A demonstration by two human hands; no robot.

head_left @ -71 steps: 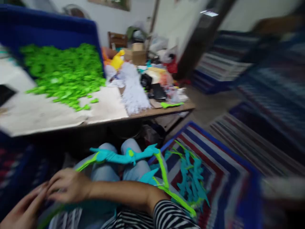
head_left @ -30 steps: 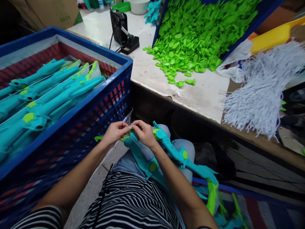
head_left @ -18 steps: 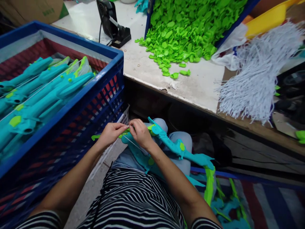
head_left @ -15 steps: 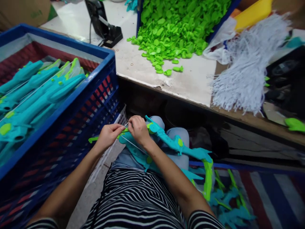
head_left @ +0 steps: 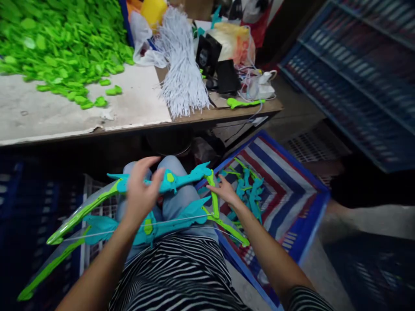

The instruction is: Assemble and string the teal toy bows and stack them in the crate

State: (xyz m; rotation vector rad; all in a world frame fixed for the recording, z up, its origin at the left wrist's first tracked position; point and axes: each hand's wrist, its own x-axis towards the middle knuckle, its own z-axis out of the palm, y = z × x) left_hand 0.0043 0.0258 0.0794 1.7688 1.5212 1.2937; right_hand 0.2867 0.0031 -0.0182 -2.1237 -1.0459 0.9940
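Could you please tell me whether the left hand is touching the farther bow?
Cannot tell: in the head view, the left hand, open, overlaps the farther bow and hides any place where the two might meet.

The left hand (head_left: 142, 190) hides part of the upper bow (head_left: 183, 181); whether it touches cannot be told. The left forearm (head_left: 112, 255) covers a stretch of the lower bow (head_left: 175, 222). Whether the right hand (head_left: 225, 190) touches the upper bow's limb (head_left: 214, 207) is unclear. In the lined crate (head_left: 292, 190), bows (head_left: 248, 190) overlap too much to count. The left and top edges cut off the green pile (head_left: 58, 56); the right crate (head_left: 356, 77) is blurred and cut off.
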